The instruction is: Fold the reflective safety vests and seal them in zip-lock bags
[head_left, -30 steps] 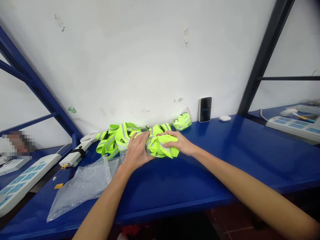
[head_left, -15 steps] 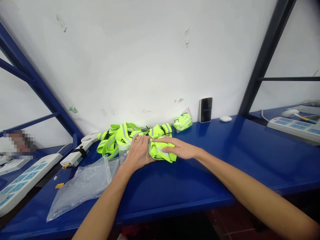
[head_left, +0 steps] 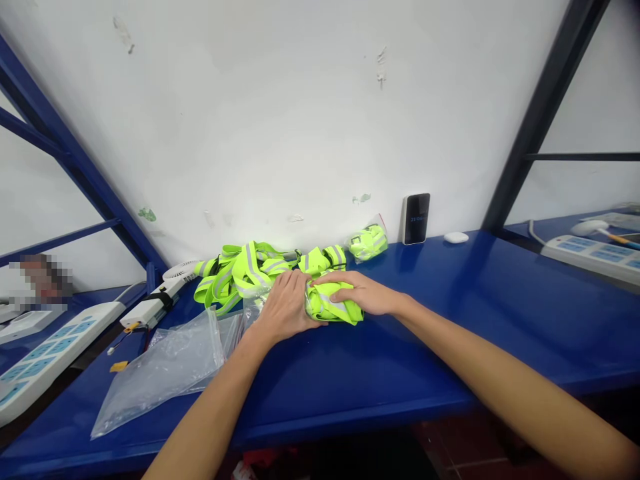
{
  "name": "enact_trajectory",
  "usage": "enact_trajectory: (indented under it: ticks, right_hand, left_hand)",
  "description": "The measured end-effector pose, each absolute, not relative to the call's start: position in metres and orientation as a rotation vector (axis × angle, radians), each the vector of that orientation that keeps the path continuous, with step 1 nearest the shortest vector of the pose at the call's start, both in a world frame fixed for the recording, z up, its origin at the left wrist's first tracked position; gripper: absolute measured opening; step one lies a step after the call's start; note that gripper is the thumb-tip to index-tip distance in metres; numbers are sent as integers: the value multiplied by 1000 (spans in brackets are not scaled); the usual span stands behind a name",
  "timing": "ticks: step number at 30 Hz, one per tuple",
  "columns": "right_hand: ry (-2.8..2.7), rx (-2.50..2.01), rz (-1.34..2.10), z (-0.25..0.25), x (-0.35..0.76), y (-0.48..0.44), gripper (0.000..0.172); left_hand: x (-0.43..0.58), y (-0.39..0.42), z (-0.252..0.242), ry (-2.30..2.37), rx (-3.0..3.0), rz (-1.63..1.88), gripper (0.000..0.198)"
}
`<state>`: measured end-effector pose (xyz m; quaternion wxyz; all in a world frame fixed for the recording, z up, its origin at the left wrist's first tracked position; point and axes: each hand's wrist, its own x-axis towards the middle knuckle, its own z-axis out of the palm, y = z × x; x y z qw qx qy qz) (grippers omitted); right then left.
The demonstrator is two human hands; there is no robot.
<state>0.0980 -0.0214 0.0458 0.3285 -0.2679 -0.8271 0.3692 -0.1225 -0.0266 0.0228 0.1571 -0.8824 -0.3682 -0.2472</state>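
Observation:
A folded bundle of neon-yellow reflective straps [head_left: 325, 308] with grey stripes lies between my two hands, low over the table. My left hand [head_left: 286, 305] is closed around the mouth of a clear plastic bag [head_left: 253, 305], at the bundle's left end; part of the bag is hidden under the hand. From the right, my right hand [head_left: 367, 293] grips the bundle, with the thumb on its near side and the fingers over its top. The bundle's left end appears to be inside the bag. Loose reflective straps [head_left: 250, 267] are heaped just behind my left hand.
Flat clear bags [head_left: 165, 373] lie at the left of the blue table [head_left: 380, 373]. A packed bag of straps [head_left: 369, 243], a device with a lit screen [head_left: 416, 220] and a white case [head_left: 456, 237] stand along the wall. A small white fan [head_left: 163, 300] lies at left.
The bundle sits slightly further right in the picture, along with both hands, while the camera view has shifted a little. Its right end looks more compact under my right hand.

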Motion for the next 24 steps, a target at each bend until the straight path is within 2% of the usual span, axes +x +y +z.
enact_trajectory:
  ticks: [6, 14, 21, 24]
  right_hand:
    - [-2283, -706, 870, 51, 100, -26, 42]
    - [-2359, -607, 909, 50, 104, -24, 44]
    - [-2234, -555, 1002, 43, 99, -23, 41]
    - [-2126, -601, 901, 39, 94, -26, 39]
  left_hand:
    - [-117, -32, 26, -1035, -2585, -636, 67]
    - [-117, -33, 27, -940, -2618, -585, 75]
    - [-125, -30, 27, -893, -2599, -661, 94]
    - [-128, -28, 28, -941, -2448, -729, 89]
